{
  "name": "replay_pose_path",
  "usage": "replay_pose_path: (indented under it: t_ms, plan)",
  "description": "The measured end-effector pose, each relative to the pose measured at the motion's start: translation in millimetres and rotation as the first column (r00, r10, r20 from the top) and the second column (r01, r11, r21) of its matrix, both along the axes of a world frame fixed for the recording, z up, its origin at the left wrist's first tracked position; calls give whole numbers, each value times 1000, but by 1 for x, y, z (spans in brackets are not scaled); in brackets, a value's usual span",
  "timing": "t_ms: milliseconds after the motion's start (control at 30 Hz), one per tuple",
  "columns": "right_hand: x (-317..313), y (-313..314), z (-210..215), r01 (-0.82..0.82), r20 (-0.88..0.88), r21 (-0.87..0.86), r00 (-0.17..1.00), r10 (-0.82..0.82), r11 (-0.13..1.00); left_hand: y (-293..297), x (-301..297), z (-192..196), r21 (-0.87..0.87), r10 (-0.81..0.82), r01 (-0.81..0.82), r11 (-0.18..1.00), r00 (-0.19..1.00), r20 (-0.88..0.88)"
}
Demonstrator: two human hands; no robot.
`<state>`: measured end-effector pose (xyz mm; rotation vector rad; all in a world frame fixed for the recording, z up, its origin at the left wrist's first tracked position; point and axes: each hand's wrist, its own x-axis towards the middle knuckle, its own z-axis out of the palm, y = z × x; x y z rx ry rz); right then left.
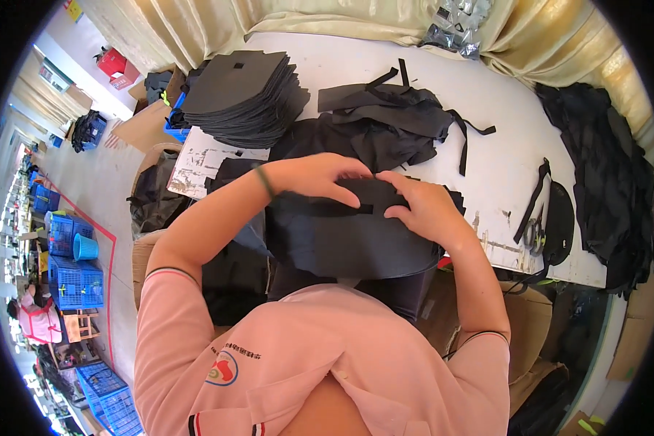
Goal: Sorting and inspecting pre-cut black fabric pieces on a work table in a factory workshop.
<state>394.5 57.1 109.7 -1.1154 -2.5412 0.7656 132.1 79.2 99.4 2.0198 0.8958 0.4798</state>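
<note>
Both hands rest on a black fabric panel [341,240] that lies at the near edge of a white table [501,160]. My left hand [320,174] presses on the panel's far edge, fingers curled down. Just to its right, my right hand [421,207] pinches the panel near a short black strap [341,209] sewn across it. The fingertips of the two hands nearly meet. Beyond them lies a loose heap of black fabric pieces with straps [392,120].
A tall stack of flat black panels [247,94] sits at the table's far left. Scissors [534,236] lie by a black strap at the right edge, with a dark cloth pile [603,167] beyond. Blue crates [76,280] and a cardboard box [149,123] stand on the floor to the left.
</note>
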Motion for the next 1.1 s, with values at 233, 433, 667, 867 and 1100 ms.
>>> replay_pose_path:
  t_ms: [233, 433, 667, 867, 1100]
  plan:
    - [2, -10, -4, 7, 76, 299, 997, -31, 954, 11, 29, -1, -465, -148, 121, 877, 989, -22]
    - [-2, -17, -9, 9, 121, 464, 990, -74, 886, 10, 30, 2, -526, -120, 117, 842, 992, 28]
    - [-6, -19, -13, 51, 149, 442, 980, -129, 896, 17, 29, -13, -281, -126, 148, 948, 987, 96]
    - [16, 17, -51, 91, 91, 421, 986, -142, 902, -45, 50, -16, 534, -52, 253, 806, 931, -362]
    - [30, 142, -86, 351, 39, 478, 907, -419, 805, -79, 39, -85, 452, -72, 303, 839, 885, -459]
